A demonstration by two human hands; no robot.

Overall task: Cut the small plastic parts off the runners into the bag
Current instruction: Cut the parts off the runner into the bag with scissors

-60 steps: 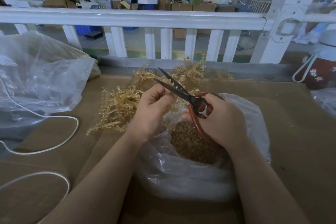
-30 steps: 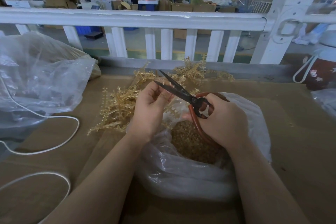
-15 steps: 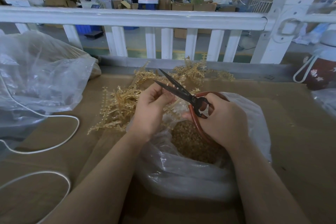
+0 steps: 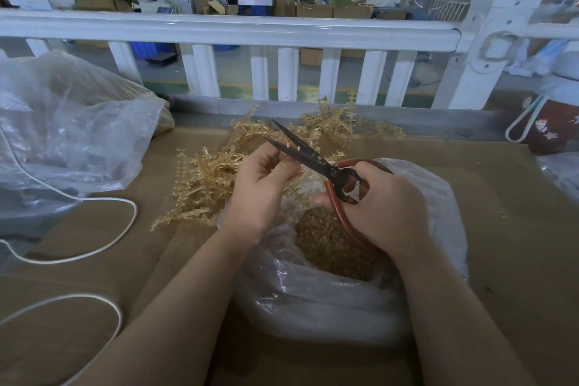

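My right hand grips the red handles of black-bladed scissors, whose blades stand slightly apart and point up-left. My left hand pinches a thin amber plastic runner right under the blades, above the mouth of a clear plastic bag. Small amber cut parts fill the bag. A pile of amber runners lies on the cardboard behind my left hand.
A large crumpled clear bag lies at the left, with a white cord looping over the brown cardboard surface. A white railing borders the far edge. A dark red flowered bottle stands at the right.
The scissors and both hands stay almost in place over the bag. My left fingers have shifted slightly on the runner under the blades.
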